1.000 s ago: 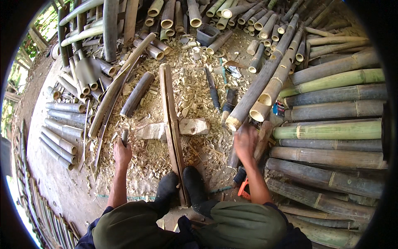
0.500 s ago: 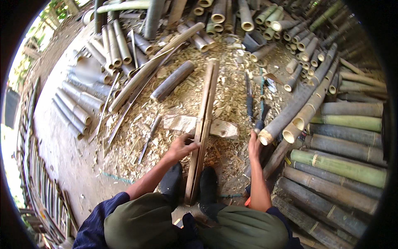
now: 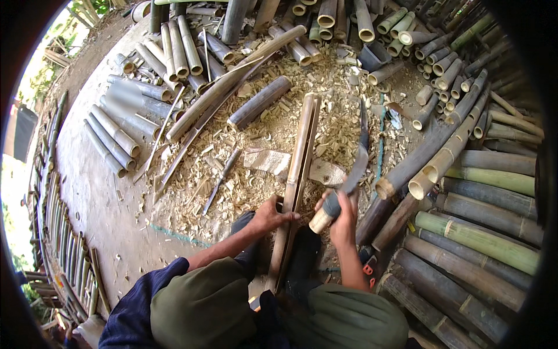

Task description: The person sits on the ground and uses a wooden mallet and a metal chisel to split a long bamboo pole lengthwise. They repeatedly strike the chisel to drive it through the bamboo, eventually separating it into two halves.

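Split bamboo (image 3: 299,168) lies lengthwise over wood block (image 3: 268,161), near end pinned between feet. Left hand (image 3: 272,214) clenched on near end. Right hand (image 3: 343,218) grips knife (image 3: 356,166) handle. Bamboo likely stiff, light, sharp-edged; hold low, clear of blade.

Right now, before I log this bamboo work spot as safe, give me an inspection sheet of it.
Surface: bare ground, thick with pale shavings.
Job's things: split bamboo strip lies across a wood block; big knife.
Clutter: small blade, short dark culm.
Hands: left hand grips the strip; right hand holds the knife's handle.
Cables: nothing seen.
Surroundings: stacked bamboo poles at right, cut tubes at left.
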Demonstrator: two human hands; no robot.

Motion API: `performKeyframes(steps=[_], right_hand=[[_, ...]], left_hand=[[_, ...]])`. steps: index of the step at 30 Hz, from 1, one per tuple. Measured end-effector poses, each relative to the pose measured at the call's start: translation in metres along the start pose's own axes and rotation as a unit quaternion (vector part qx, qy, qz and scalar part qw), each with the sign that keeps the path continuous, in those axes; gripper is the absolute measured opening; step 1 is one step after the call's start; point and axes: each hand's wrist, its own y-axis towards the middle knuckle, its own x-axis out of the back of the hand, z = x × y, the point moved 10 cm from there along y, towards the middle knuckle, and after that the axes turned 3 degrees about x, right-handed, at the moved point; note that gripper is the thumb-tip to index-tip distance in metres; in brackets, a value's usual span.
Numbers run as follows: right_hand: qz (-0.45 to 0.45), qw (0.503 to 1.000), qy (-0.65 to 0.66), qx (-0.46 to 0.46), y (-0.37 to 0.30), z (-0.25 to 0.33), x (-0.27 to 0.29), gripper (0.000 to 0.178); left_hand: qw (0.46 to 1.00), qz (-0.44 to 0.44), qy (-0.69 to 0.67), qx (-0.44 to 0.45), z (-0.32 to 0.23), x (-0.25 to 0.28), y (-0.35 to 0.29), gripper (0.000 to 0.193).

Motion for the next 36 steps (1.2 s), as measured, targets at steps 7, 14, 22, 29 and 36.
performKeyframes(steps=[7,14,22,29,36], right_hand=[[0.007,1.000,-0.016,-0.015,0.002,0.006,-0.011,0.028],[0.044,0.978,-0.123,-0.160,-0.050,-0.040,0.000,0.021],[0.051,0.977,-0.110,-0.177,-0.048,-0.045,-0.002,0.019],[0.035,0.977,-0.086,-0.192,-0.047,-0.054,0.005,0.019],[0.041,0.984,-0.147,-0.096,-0.017,-0.059,-0.002,0.016]], left_hand=[[1.000,0.018,-0.017,-0.006,-0.019,0.001,0.009,0.048],[0.998,-0.036,0.050,-0.014,-0.048,0.003,-0.005,0.050],[0.998,-0.044,0.047,-0.019,-0.036,0.006,-0.002,0.048],[0.993,-0.048,0.102,-0.027,-0.041,0.003,-0.002,0.049],[0.988,-0.055,0.130,-0.060,-0.041,-0.001,0.006,0.048]])
